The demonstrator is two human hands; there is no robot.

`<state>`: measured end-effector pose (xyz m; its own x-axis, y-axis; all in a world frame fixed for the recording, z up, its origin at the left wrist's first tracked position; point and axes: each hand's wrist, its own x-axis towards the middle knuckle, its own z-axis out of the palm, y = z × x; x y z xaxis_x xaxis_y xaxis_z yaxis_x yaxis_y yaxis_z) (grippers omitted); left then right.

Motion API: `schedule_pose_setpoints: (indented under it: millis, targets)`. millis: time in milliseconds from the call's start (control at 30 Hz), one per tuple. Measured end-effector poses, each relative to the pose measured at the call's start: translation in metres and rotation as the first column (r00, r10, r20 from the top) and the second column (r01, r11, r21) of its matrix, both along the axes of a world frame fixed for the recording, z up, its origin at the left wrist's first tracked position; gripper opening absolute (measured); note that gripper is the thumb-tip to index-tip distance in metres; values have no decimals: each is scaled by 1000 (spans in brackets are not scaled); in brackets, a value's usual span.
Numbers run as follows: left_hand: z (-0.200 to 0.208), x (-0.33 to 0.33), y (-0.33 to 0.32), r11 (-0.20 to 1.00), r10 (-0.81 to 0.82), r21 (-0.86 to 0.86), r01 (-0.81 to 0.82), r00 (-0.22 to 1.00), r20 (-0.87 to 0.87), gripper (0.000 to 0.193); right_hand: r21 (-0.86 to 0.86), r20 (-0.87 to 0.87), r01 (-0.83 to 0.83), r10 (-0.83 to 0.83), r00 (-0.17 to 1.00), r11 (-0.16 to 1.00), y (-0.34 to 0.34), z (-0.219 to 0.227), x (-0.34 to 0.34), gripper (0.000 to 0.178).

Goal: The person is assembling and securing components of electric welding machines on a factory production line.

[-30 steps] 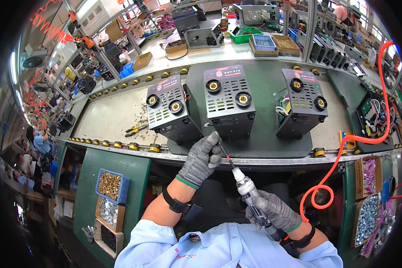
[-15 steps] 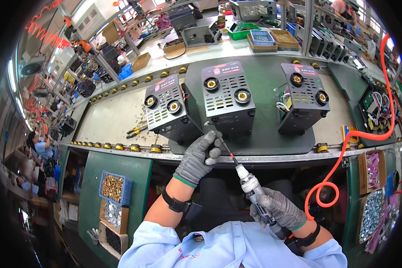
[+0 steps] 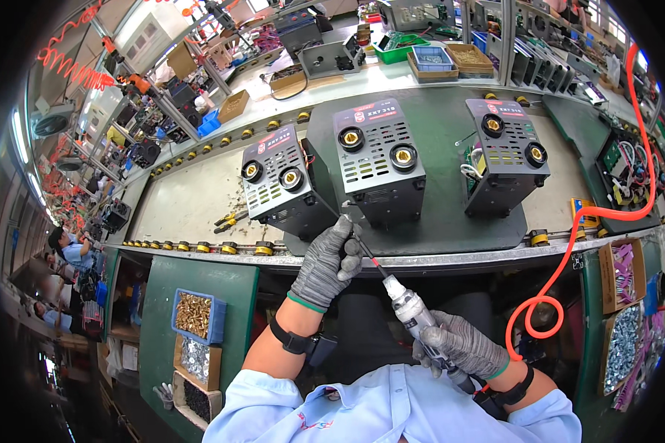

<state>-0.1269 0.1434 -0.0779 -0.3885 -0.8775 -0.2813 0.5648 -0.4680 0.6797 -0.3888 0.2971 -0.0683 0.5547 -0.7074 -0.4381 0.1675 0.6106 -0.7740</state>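
Observation:
My right hand [image 3: 464,343], in a grey striped knit glove, grips a power screwdriver [image 3: 412,310] with a silver-grey body and an orange air hose. Its long thin bit slants up and left to my left hand [image 3: 326,258]. That hand, gloved the same way, has its thumb and fingers pinched together at the bit's tip; whatever lies between them is hidden. Just beyond my fingers stands the middle dark metal machine housing [image 3: 380,166], with two round black-and-brass sockets and a slotted front. A similar left housing [image 3: 284,177] and right housing [image 3: 504,159] flank it.
Yellow-handled pliers [image 3: 231,221] lie left of the housings on the roller line. A blue bin of brass parts [image 3: 218,317] and boxes of small hardware stand at lower left. The orange hose [image 3: 615,215] loops down the right side, near boxes of fasteners [image 3: 623,351].
The view has shifted slightly, so the housings sit a little farther right. Both hands and the screwdriver have moved slightly left relative to them, keeping the same hold.

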Motion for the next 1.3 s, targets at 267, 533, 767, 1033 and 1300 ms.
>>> schedule_pose_setpoints:
  millis: [267, 533, 767, 1033, 1300]
  targets:
    - [14, -14, 11, 990, 112, -105, -89, 965, 236, 35, -21, 16, 13, -13, 1000, 1000, 1, -3, -5, 71]
    - [24, -22, 16, 908, 290, -410, -79, 827, 483, 40, 184, 235, -80, 35, 971, 980, 0, 3, -17, 64]
    - [35, -19, 8, 926, 226, -374, 50, 720, 656, 40, 11, 87, -7, 6, 996, 1000, 0, -2, -8, 59]
    - [17, -29, -9, 718, 634, -659, -223, 600, 487, 43, -49, 55, 89, -86, 995, 995, 3, 11, -13, 67]
    - [21, -41, -24, 663, 624, -731, -162, 659, 420, 40, 5, 66, 143, -143, 988, 990, 21, 25, -18, 63]
